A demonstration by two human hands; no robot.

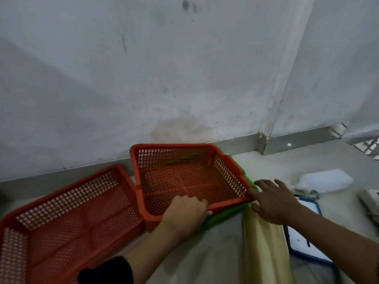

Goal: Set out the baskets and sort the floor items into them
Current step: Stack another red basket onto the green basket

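Observation:
Two red mesh baskets sit on the floor by the wall. One red basket [67, 210] lies at the left by itself. The second red basket [184, 160] is nested on a green basket [227, 216], of which only the edges show beneath it. My left hand [184, 214] is closed over the near rim of the nested red basket. At that basket's right near corner my right hand [274, 199] rests with fingers spread, touching the corner where red and green meet.
A pale yellow cloth [264, 242] lies on the floor under my right arm. Beside it is a blue-framed white board [303, 242]. A white bundle [326, 181] and another pale object [371, 203] lie at the right. The wall stands directly behind the baskets.

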